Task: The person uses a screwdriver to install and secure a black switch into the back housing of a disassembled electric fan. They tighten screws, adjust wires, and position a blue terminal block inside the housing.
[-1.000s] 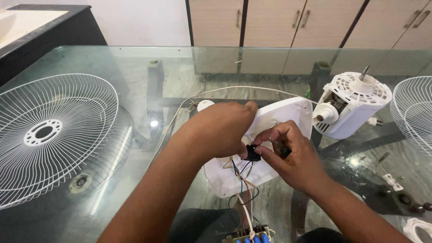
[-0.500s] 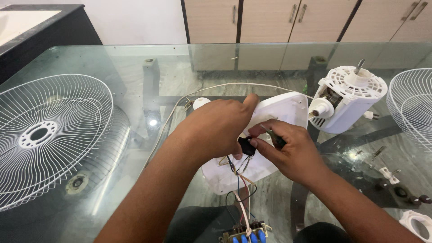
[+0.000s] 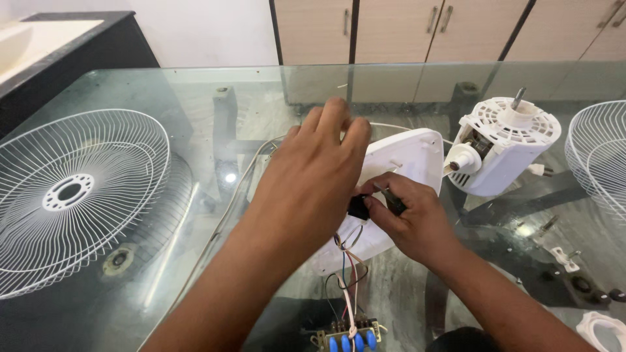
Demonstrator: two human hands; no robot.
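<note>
— So where are the person's hands?

— Both are over a white plastic housing (image 3: 407, 163) that lies on the glass table (image 3: 195, 98). The left hand (image 3: 313, 176) rests palm-down on it, fingers (image 3: 336, 120) stretched nearly flat and close together; it grips nothing, it only presses on the cover.

— And the other?

— The right hand (image 3: 417, 221) is curled tight. Its thumb and forefinger pinch a small black part (image 3: 357, 207) right at the housing's lower edge, and a thin dark tool (image 3: 391, 199) lies tucked in the same fist (which kind of tool cannot be told).

— What hangs below?

— Coloured wires (image 3: 345, 261) run down from the black part to a switch block with blue buttons (image 3: 349, 339) at the bottom edge of the view.

— Anything else nearby?

— A white motor unit (image 3: 502, 146) with its shaft pointing up stands just right of the housing. One wire fan guard (image 3: 72, 195) lies well off to the left, another fan guard (image 3: 603, 156) at the right edge. Small screws and fittings (image 3: 561, 254) sit scattered near the right forearm.
</note>
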